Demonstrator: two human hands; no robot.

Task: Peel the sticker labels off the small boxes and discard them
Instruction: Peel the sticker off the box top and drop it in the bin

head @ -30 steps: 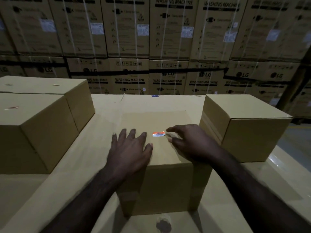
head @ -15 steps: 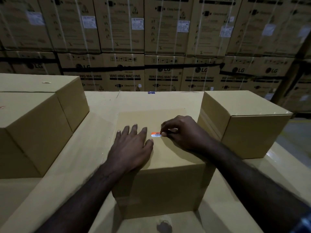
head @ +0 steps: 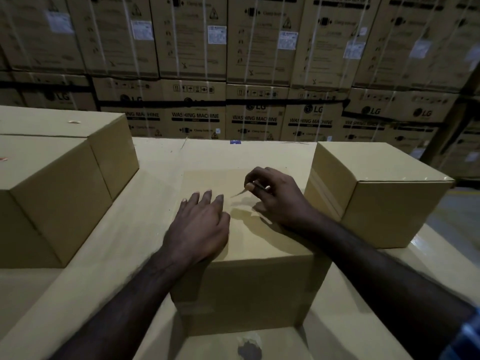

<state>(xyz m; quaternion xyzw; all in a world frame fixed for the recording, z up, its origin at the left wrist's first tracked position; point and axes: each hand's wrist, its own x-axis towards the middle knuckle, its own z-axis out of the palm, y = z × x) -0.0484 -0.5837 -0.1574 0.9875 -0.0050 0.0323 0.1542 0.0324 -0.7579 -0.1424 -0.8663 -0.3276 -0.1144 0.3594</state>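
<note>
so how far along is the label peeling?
Done: nothing clearly finished. In hand: the left hand lies flat on the middle box while the right hand pinches its sticker, lifted off the lid, not yet discarded. Left: the left boxes show small marks on top, maybe stickers; the right box shows none.

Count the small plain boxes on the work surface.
4. One under the hands at centre, one to the right, two on the left, near and far. More may sit out of frame.

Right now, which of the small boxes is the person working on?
The middle box: the left hand rests flat on its top while the right hand pinches the sticker.
</note>
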